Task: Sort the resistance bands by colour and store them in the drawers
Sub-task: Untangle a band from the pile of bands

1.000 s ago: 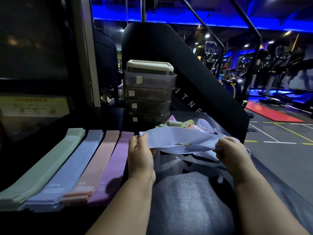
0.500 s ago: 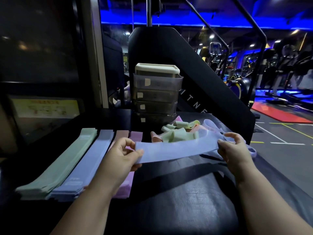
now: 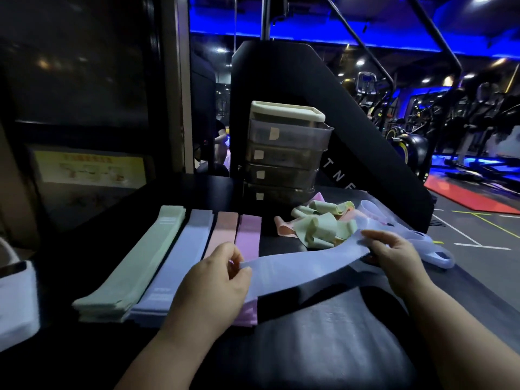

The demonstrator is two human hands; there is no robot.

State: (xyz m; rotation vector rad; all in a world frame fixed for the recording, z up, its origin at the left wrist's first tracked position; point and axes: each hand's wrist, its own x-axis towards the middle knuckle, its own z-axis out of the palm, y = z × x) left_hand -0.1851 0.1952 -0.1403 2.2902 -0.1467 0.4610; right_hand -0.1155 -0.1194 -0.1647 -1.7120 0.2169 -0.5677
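A white object point(image 3: 14, 299) shows at the far left edge, beside the dark table point(image 3: 309, 347). Next come four flat stacks of bands, lying side by side and running away from the person. They are a green stack point(image 3: 132, 266), a blue stack point(image 3: 180, 260), a peach stack point(image 3: 223, 235) and a purple stack point(image 3: 249, 237), each close against its neighbour.

The left hand point(image 3: 213, 285) hovers over the near ends of the peach and purple stacks and partly hides them. Its grip is clamped on the left end of a loose blue band point(image 3: 304, 266), with thumb and fingertips pinching the edge. From that grip the band runs to the right and slightly away. It is lifted off the table, broad, and a little twisted in the middle.

Behind it, at the back of the table, stands a set of drawers point(image 3: 284, 159) with a cream top. It has four smoky drawers, one above the other, each with a small pale label. Just right of its foot lies a tangled heap point(image 3: 318, 226) of green, peach and pink bands.

The right hand point(image 3: 394, 251) has its grip closed on the other end of the blue band, in front of the heap. Beyond that hand, more pale blue bands point(image 3: 433, 249) lie loose near the table's right edge.
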